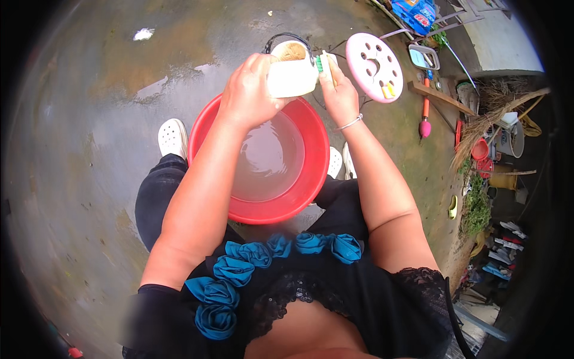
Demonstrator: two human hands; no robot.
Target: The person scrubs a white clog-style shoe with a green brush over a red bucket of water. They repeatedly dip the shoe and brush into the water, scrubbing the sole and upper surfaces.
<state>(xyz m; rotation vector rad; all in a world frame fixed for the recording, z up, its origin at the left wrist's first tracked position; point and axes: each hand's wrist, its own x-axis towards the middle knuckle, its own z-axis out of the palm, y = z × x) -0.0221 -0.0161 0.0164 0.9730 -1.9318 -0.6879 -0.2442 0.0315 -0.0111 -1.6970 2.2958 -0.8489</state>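
My left hand (251, 92) grips a white object (292, 80), apparently a shoe, with a tan inside and a thin black strap looped over its top. In my right hand (341, 96) is a small scrub brush (328, 69) with green bristles, held against or close beside the strap side. Both hands are above the far rim of a red plastic basin (269, 215). Cloudy water (271, 159) fills its lower part. The basin stands between my legs. A pink round stool (374, 67) with holes is just right of my right hand, bearing yellow pieces (388, 90), possibly soap.
Wet concrete floor (89, 148) surrounds the basin. White clogs (172, 137) are on my feet. To the right lie a wooden plank (444, 98), an orange-handled tool (426, 105), a twig broom (477, 130), and a lime-green shoe (453, 207). A blue bag (415, 15) sits at upper right.
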